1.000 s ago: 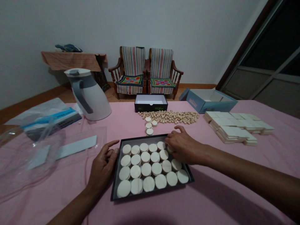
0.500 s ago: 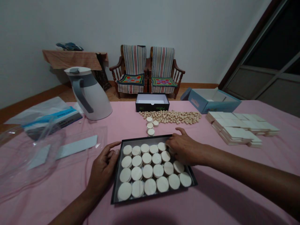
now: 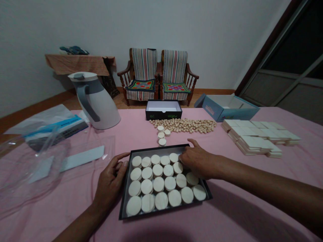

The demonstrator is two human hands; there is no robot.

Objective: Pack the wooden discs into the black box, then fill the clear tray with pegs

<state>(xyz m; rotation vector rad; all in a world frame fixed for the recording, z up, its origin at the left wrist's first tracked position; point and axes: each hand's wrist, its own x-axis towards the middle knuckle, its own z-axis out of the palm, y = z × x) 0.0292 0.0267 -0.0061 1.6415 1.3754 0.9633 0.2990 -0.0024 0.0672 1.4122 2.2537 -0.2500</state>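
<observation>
While loose discs stand beyond the tray, my half-open left hand touches it; my curled right hand hides any grip.

1. A pale wall is rising beyond the far edge of the pink-covered table.
2. Two wooden chairs are standing past that edge's middle, wearing striped covers.
3. An orange cloth is draping a stand beyond the far left corner.
4. Brown skirting is edging the floor.
5. Dark panes are slanting beyond the far right corner.
6. Dim light is filling the room.
</observation>
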